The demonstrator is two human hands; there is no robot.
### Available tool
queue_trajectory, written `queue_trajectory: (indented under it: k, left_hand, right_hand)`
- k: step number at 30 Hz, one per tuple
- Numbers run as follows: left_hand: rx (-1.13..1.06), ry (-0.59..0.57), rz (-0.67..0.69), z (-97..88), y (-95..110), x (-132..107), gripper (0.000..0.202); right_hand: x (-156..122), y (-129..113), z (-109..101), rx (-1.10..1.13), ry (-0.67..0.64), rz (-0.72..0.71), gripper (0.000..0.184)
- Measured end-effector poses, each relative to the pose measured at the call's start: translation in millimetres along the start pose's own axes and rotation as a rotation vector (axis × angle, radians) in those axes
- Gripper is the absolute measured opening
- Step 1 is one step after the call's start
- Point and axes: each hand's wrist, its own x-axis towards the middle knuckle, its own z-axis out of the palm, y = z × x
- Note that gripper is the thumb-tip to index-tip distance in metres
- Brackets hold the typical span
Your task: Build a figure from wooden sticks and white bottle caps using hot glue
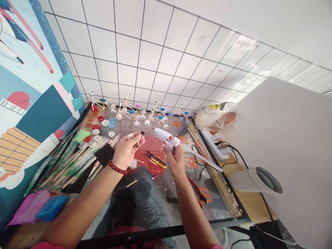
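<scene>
Between the fingertips of my left hand (127,149) is a short thin stick (138,142) with a small black piece at its top. My right hand (175,157) is wrapped round the handle of a white glue gun (166,135), whose nozzle points left toward the stick, apart from it. Below and between my hands, yellow-handled snips (158,162) lie on the glass table. A small white cap (133,164) sits by my left wrist, with short cut sticks near it. Several small stick frames with bottle caps (136,113) stand along the table's back edge.
Loose bottle caps (105,123) and a pile of thin sticks (75,162) lie at the left. A white power strip (216,145) with black cables, a plastic bag (216,116) and a grey-white cup-shaped object (255,180) are at the right. A tiled wall (145,52) rises behind.
</scene>
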Motion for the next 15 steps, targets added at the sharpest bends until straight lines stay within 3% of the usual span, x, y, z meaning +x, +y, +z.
queue_trajectory:
  k: [6, 10, 15]
  left_hand:
    - [0.013, -0.01, -0.058, 1.6, -1, -2, 0.017]
    - [-0.009, -0.059, -0.127, 0.1, -2, -3, 0.015]
    - [0.047, -0.033, -0.091, -2.4, 1, -2, 0.022]
  right_hand:
    - [-14, 11, 3, 0.071, 0.078, 0.02, 0.031]
    - [10, 17, 13, -0.072, -0.095, 0.03, 0.034]
    - [37, 23, 38, -0.181, -0.32, -0.008, 0.032]
